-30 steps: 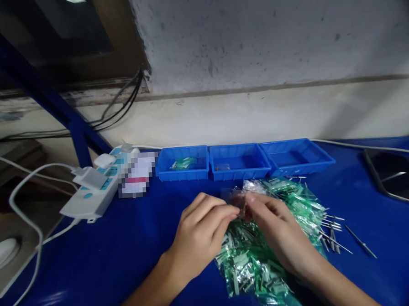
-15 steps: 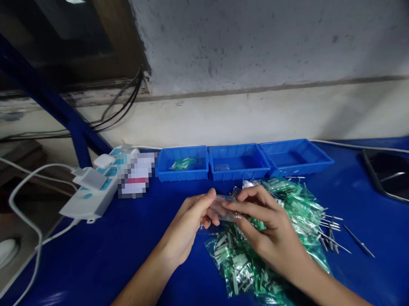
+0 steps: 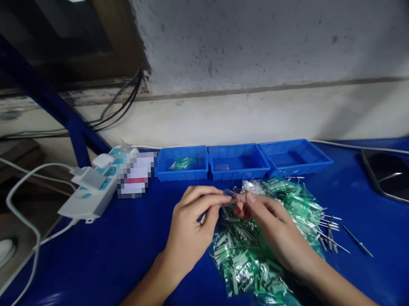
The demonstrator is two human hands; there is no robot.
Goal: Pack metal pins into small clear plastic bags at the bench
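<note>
Between my two hands is a small clear plastic bag (image 3: 229, 193), mostly covered by fingers. My left hand (image 3: 194, 222) pinches its left side, palm turned down, and a small shiny bit shows below the fingers. My right hand (image 3: 271, 220) grips the bag's right end between thumb and fingers. Right under both hands lies a heap of green-tinted plastic packets (image 3: 244, 265), with white strips and metal pieces inside. Loose metal rivets (image 3: 330, 237) lie at the heap's right side, and a single one (image 3: 358, 241) rests farther right.
Along the wall stand three blue trays: the left tray (image 3: 183, 176) has green packets, the middle tray (image 3: 241, 174) a small clear packet, beside the right tray (image 3: 299, 168). A power strip (image 3: 90, 200) with cables is at left, a phone (image 3: 394, 175) at right.
My left hand has rolled over so its back faces up, fingers over the bag. My right hand has drawn its fingers in, thumb now on top. The bag is more hidden.
</note>
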